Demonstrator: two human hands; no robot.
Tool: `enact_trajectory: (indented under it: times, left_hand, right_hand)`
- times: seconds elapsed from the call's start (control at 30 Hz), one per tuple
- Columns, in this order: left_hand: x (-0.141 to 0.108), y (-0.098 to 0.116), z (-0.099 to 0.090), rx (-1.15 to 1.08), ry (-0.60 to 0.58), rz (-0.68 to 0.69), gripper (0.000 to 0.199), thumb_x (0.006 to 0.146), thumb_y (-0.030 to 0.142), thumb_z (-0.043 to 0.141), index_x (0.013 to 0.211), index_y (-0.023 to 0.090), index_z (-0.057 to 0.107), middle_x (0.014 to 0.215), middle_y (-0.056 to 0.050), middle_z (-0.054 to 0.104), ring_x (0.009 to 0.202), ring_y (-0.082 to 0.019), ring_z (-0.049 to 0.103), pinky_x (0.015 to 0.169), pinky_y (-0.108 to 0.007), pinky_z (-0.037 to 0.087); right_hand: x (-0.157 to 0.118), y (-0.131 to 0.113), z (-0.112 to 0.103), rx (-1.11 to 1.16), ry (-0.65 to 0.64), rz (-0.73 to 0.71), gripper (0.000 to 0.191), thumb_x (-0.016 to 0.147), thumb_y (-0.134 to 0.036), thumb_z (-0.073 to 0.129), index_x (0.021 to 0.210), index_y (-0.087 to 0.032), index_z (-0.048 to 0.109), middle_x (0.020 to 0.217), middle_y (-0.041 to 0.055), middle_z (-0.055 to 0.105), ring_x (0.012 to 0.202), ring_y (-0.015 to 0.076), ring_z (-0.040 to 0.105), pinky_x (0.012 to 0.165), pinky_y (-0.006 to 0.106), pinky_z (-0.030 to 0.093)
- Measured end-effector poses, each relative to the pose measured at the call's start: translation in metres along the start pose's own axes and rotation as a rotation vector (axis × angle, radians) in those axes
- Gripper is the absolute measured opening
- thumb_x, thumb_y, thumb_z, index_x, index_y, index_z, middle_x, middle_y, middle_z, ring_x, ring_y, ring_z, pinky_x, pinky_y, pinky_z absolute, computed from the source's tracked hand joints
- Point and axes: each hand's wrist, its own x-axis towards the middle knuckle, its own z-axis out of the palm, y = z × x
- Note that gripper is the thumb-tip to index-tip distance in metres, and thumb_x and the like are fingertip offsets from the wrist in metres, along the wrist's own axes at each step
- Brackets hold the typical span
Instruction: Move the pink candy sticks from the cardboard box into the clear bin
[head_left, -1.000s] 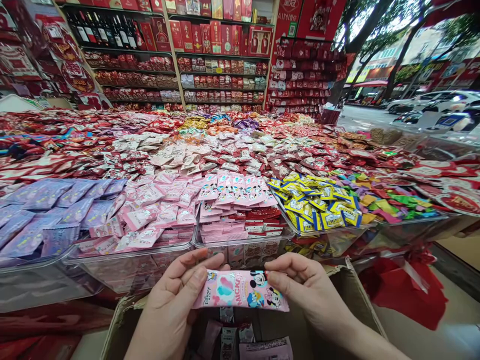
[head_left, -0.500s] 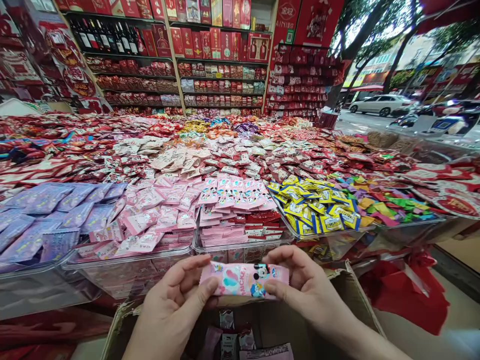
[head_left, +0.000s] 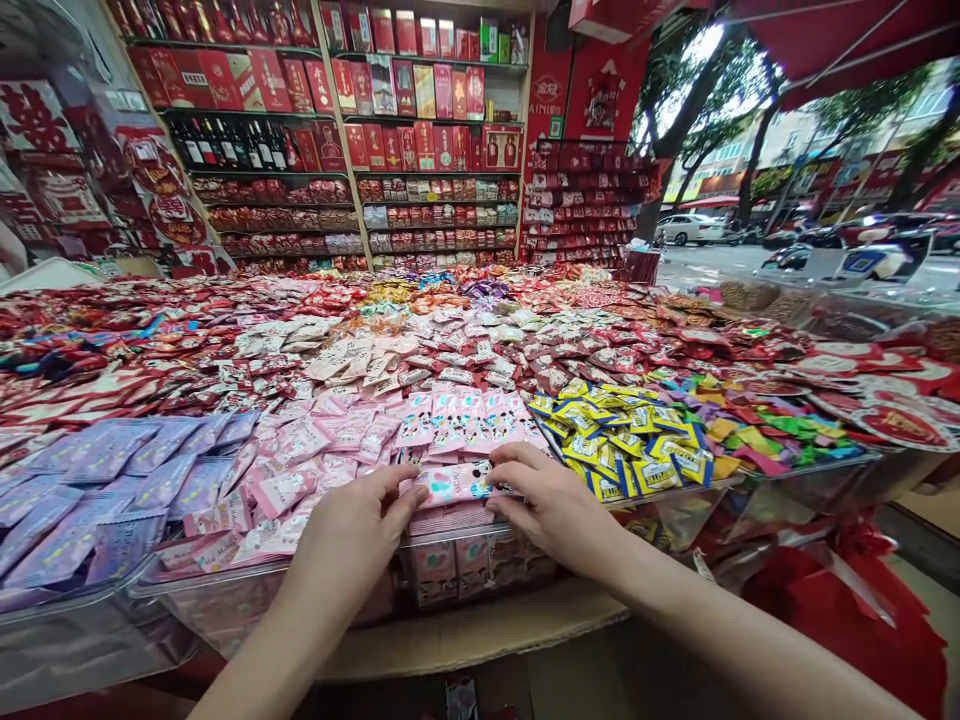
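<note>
A pink cartoon-printed candy packet (head_left: 452, 484) lies level over the front of the middle clear bin (head_left: 442, 548). My left hand (head_left: 361, 518) pinches its left end between thumb and fingers. At the other end, my right hand (head_left: 541, 505) grips it the same way, covering part of the print. Rows of matching pink packets (head_left: 472, 415) fill the bin just behind. More pink flat packets are stacked under the held one; whether it touches them I cannot tell.
Purple packets (head_left: 112, 470) and pale pink packets (head_left: 300, 450) fill bins on the left. Yellow-and-blue candies (head_left: 637, 440) and multicoloured pieces (head_left: 772, 420) lie to the right. Below the bins is an open cardboard box (head_left: 480, 640). Shelves of red boxes (head_left: 420, 145) stand behind.
Both hands have carried the pink candy packet forward from above the cardboard box to the middle bin. The camera view has tilted up, showing more of the shelves.
</note>
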Motion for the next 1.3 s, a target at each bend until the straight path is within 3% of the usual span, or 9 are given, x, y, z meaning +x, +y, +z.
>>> enact_trajectory:
  times: [0.13,0.43,0.83,1.17,1.3]
  left_hand:
    - [-0.003,0.003,0.002,0.115,0.002,0.069,0.03,0.084,0.036,0.042,0.095,0.022,0.065,0.096,-0.004,0.069,0.087,-0.022,0.062,0.073,-0.03,0.042]
    - [-0.005,0.007,0.005,0.257,0.024,0.072,0.027,0.085,0.035,0.042,0.101,0.026,0.062,0.083,-0.003,0.058,0.074,-0.021,0.06,0.06,-0.028,0.04]
    - [-0.005,0.01,0.006,0.315,-0.02,0.13,0.027,0.087,0.031,0.037,0.092,0.025,0.062,0.081,-0.002,0.055,0.076,-0.018,0.058,0.058,-0.026,0.037]
    - [-0.004,0.008,0.004,0.333,-0.056,0.208,0.032,0.088,0.027,0.032,0.089,0.021,0.063,0.078,-0.004,0.054,0.075,-0.02,0.056,0.059,-0.029,0.038]
    - [-0.009,0.005,0.006,0.287,0.003,0.22,0.032,0.089,0.028,0.031,0.096,0.02,0.061,0.081,-0.005,0.055,0.076,-0.021,0.056,0.063,-0.03,0.041]
  right_hand:
    - [0.001,-0.002,-0.003,-0.072,-0.034,0.064,0.009,0.079,-0.024,0.054,0.083,-0.018,0.06,0.103,0.0062,0.052,0.087,0.0149,0.055,0.076,0.026,0.044]
    - [0.007,-0.006,-0.009,-0.256,-0.144,0.142,0.016,0.08,-0.032,0.054,0.078,-0.018,0.062,0.09,0.006,0.056,0.084,0.0162,0.054,0.073,0.027,0.042]
    - [0.002,0.003,-0.004,-0.154,-0.063,0.085,0.021,0.084,-0.024,0.045,0.077,-0.015,0.063,0.082,0.0064,0.058,0.082,0.0147,0.052,0.074,0.026,0.042]
    - [-0.007,0.006,-0.018,-0.07,0.002,0.056,0.017,0.084,-0.018,0.045,0.082,-0.016,0.061,0.086,0.0064,0.059,0.081,0.0138,0.053,0.075,0.026,0.043]
    - [-0.016,0.005,-0.021,-0.08,0.012,0.071,0.016,0.083,-0.019,0.045,0.083,-0.016,0.061,0.086,0.0063,0.059,0.082,0.0144,0.053,0.075,0.027,0.043]
